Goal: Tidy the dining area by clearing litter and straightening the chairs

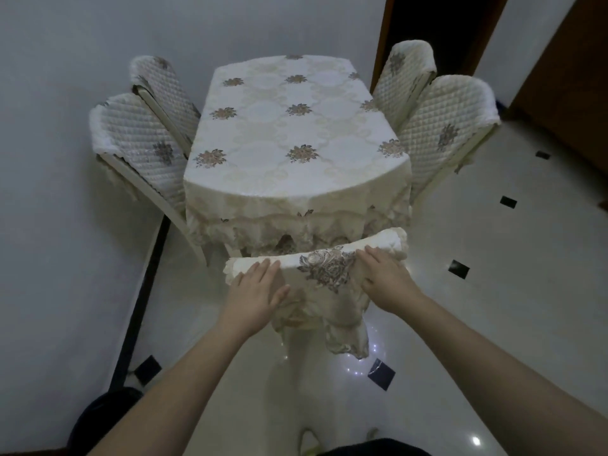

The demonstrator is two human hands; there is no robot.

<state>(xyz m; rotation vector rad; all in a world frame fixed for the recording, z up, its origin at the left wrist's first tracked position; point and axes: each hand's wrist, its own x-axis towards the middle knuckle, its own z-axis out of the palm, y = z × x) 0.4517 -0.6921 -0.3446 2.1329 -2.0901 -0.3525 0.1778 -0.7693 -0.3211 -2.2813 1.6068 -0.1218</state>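
Observation:
A dining table (296, 133) under a cream floral cloth stands in front of me. The near chair (325, 268), draped in a cream cover with a flower print, is pushed in at the table's near end. My left hand (258, 291) lies flat on the left part of its backrest top, fingers spread. On the right part of the backrest my right hand (385, 278) presses with its fingers over the cover's edge. Two quilted chairs (141, 143) lean at the table's left side and two more (441, 126) at its right.
A grey wall runs along the left with a dark skirting strip (144, 301). The floor is glossy white tile with small black insets (459, 268). A wooden door frame (383, 37) and a dark doorway lie behind the table at the right.

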